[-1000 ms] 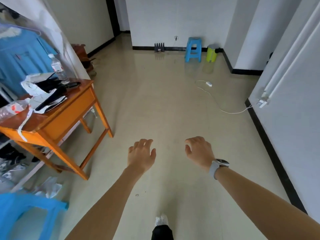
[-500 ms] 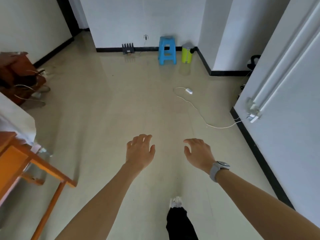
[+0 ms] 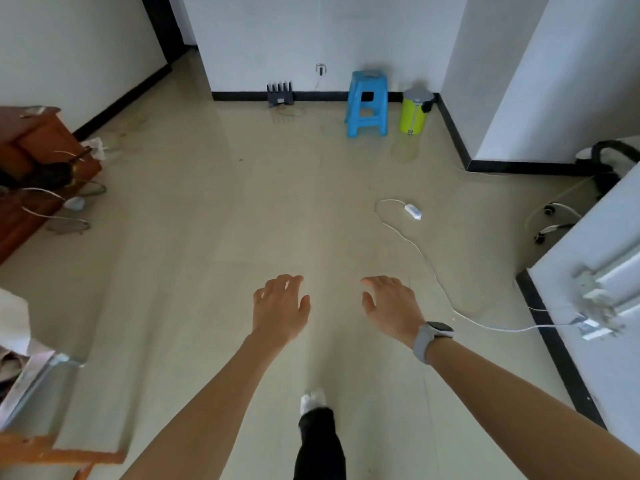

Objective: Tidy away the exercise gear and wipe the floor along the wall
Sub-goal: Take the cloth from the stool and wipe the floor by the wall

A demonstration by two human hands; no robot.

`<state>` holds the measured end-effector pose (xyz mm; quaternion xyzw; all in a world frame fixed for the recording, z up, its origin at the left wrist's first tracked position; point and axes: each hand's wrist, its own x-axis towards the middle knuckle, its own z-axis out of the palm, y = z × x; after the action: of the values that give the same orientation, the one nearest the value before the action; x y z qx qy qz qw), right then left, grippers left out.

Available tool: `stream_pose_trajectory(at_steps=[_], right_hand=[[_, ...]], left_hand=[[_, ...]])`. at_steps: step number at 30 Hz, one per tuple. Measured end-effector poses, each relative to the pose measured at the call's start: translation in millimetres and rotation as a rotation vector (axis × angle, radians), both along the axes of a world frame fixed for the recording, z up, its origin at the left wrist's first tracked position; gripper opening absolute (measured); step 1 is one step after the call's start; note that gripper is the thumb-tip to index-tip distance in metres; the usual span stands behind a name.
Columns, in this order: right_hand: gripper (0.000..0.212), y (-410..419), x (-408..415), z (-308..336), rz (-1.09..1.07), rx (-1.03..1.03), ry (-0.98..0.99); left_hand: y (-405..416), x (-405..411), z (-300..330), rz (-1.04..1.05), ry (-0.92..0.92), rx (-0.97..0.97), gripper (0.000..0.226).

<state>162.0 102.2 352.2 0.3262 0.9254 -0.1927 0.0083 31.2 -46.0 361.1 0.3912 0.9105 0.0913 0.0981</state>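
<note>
My left hand (image 3: 280, 306) and my right hand (image 3: 393, 308) are stretched out in front of me over the beige tiled floor (image 3: 242, 237), palms down, fingers spread, holding nothing. A grey watch (image 3: 433, 336) sits on my right wrist. A small black rack-like object (image 3: 280, 94) stands against the far wall's black skirting. At the right, partly hidden behind a wall corner, lie a black hoop-like object (image 3: 613, 168) and white curved pieces (image 3: 554, 220) that I cannot identify.
A blue plastic stool (image 3: 367, 103) and a yellow-green bin (image 3: 415, 110) stand by the far wall. A white cable with a switch (image 3: 414, 212) runs across the floor to a wall plug (image 3: 588, 327). A brown cabinet (image 3: 31, 168) with wires is at the left.
The view has advanced into the room: the orange table has slid out at the lower left, and the stool, bin and cable appear closer. Both hands stay open and outstretched.
</note>
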Motion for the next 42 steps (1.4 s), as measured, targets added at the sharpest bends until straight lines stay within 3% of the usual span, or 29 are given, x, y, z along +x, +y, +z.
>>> stream_pose_trajectory(at_steps=[11, 22, 33, 42], right_hand=[[0.04, 246.3, -250.1, 4.4, -0.058, 0.09, 0.043], [0.043, 498.3, -430.9, -21.4, -0.128, 0.073, 0.039], [0.044, 766.8, -657.6, -5.1, -0.004, 0.043, -0.009], [0.044, 955.7, -858.2, -33.3, 0.012, 0.048, -0.005]], left_hand=[[254.0, -264.5, 1.7, -0.061, 0.063, 0.06, 0.045], [511.5, -452.7, -17.5, -0.124, 0.066, 0.026, 0.045], [768.8, -655.8, 6.4, 0.01, 0.044, 0.056, 0.046], [942.0, -863.7, -30.1, 0.072, 0.007, 0.005, 0.047]])
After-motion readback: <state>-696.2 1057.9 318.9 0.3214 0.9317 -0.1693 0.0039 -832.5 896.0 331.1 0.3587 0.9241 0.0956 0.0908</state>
